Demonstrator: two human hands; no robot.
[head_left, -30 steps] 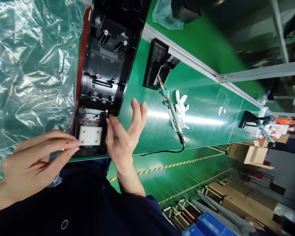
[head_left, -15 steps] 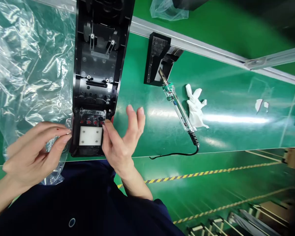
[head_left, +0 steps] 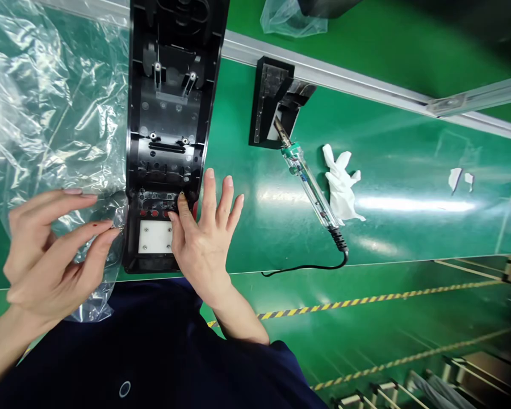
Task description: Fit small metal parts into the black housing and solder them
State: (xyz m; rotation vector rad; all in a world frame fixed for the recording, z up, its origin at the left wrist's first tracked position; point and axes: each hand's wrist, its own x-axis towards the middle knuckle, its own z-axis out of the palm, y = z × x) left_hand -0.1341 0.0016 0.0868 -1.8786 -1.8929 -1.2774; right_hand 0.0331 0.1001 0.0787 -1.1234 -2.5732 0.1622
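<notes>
A long black plastic housing (head_left: 170,113) lies inside-up on the green bench, with a small white plate (head_left: 155,236) and red buttons at its near end. My right hand (head_left: 202,238) rests on the housing's near right corner, fingers spread, thumb pressing near the red buttons. To the left of the housing my left hand (head_left: 53,250) hovers with fingers apart, its fingertips touching the clear plastic bag (head_left: 51,113) beside the housing's left edge. Neither hand visibly grips anything.
A soldering iron (head_left: 309,184) with a black cord lies right of the housing, its tip at a black stand (head_left: 276,102). A crumpled white glove (head_left: 340,182) lies beside it. An aluminium rail (head_left: 366,94) crosses the bench behind. Another clear bag (head_left: 292,20) sits beyond it.
My right hand dropped from a raised pose onto the housing's near right corner, fingers now flat and spread. My left hand drew back left and opened. The view shifted slightly.
</notes>
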